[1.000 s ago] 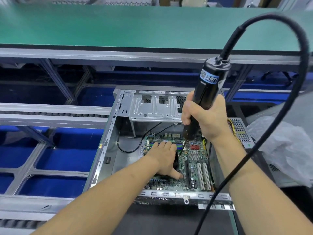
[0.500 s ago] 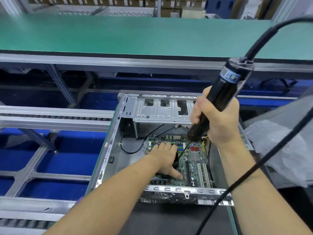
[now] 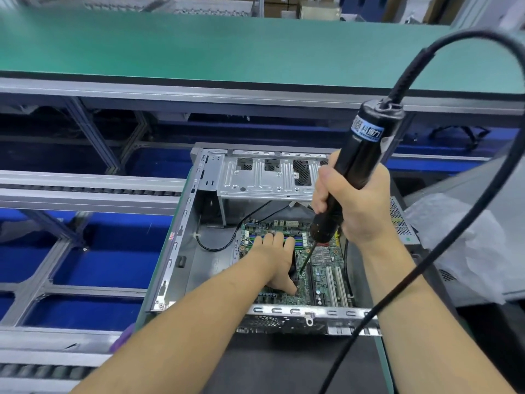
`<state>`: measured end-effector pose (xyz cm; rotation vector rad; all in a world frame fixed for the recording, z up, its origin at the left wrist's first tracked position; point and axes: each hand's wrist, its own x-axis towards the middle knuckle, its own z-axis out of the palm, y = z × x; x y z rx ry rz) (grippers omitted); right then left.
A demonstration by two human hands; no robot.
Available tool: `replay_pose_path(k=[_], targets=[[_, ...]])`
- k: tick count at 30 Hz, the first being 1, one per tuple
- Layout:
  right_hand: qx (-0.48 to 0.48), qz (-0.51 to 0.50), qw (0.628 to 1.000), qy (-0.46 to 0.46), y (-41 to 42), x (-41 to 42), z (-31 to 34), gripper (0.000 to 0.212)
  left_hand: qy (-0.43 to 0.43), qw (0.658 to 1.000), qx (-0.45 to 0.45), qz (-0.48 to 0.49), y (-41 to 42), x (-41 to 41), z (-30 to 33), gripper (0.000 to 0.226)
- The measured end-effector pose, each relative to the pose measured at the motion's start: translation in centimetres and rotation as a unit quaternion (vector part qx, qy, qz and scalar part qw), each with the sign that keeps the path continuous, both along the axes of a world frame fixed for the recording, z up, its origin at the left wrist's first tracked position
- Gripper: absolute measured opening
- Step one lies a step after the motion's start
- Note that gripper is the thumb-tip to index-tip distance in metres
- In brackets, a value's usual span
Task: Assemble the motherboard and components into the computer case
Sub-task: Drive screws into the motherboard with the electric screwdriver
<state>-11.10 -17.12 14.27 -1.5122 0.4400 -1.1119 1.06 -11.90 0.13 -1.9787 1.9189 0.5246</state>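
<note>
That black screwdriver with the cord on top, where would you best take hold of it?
Grip the electric screwdriver round the middle of its long cylindrical barrel, coming from the side, as the right hand does here. The cord leaves the top end and the thin bit points down at the motherboard, so both ends should stay free.

This is an electronics assembly factory. A long green work surface (image 3: 227,44) runs across the line, grey roller conveyor rails (image 3: 85,191) cross below it over a blue floor, and stacked cartons (image 3: 287,4) stand behind.
</note>
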Motion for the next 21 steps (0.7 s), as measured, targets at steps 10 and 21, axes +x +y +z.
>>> replay_pose_path(k=[10, 21], targets=[[0.013, -0.015, 1.0, -0.022, 0.18, -0.45, -0.27, 0.032, -0.005, 1.0, 0.003, -0.008, 0.07, -0.18, 0.15, 0.101], [0.007, -0.003, 1.0, -0.006, 0.62, -0.56, -0.39, 0.028, -0.003, 1.0, -0.002, -0.008, 0.2, -0.24, 0.32, 0.098]])
